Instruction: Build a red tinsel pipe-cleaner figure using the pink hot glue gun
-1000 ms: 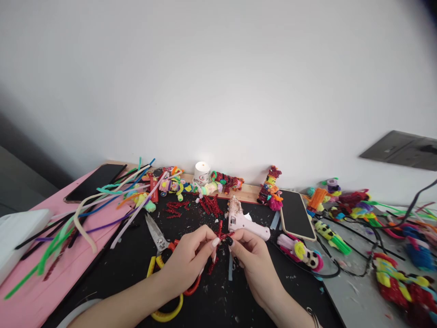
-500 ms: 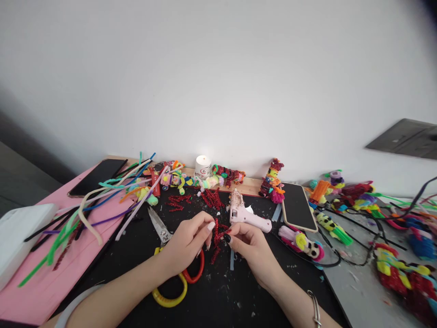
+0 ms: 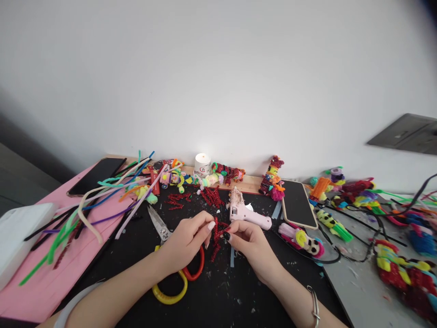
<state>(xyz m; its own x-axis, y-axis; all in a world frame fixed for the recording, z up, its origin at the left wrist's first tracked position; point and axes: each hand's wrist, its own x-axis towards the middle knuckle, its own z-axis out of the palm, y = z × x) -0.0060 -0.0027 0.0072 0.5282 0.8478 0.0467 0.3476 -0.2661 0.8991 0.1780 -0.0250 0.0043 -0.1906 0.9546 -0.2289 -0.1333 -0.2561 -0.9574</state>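
Observation:
Red tinsel pipe cleaner pieces stand between my two hands over the black work surface. My left hand has its thumb and fingertips pinched at their left side. From the right, my right hand pinches a red strand, thumb against forefinger. Beneath my left hand lie scissors with one yellow and one red handle loop, blades pointing away. A pale pink glue gun rests just beyond my right hand. Cut red tinsel pieces lie behind the hands.
Loose coloured pipe cleaners spread over a pink board at left. A white cup and a pipe cleaner figure stand along the wall. A phone and several figures lie at right, with a black cable.
Both hands hold nearly the same place and grip. The whole view has shifted very slightly; nothing else has visibly moved.

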